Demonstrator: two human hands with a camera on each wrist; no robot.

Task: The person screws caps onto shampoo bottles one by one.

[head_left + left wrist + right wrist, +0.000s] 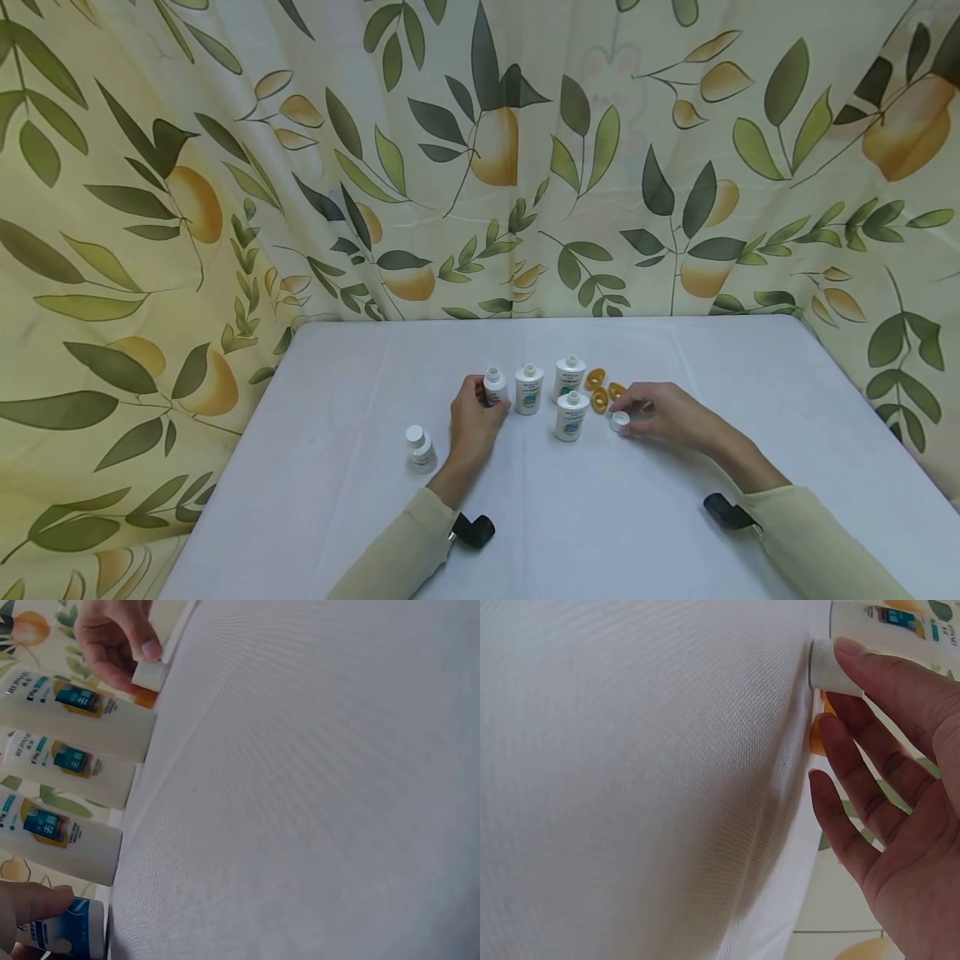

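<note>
Toward four o'clock from the upright white-and-blue plastic bottle [495,385] the left hand [474,427] grips, the right hand [667,414] pinches a round white cap [619,421] between its fingers.

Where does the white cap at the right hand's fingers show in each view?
Head: the white cap is right of centre, in the lower half.
Left wrist: upper left, near the top.
Right wrist: upper right, at the thumb tip.
Shared landmark: the right hand, its thumb on the cap.
</note>
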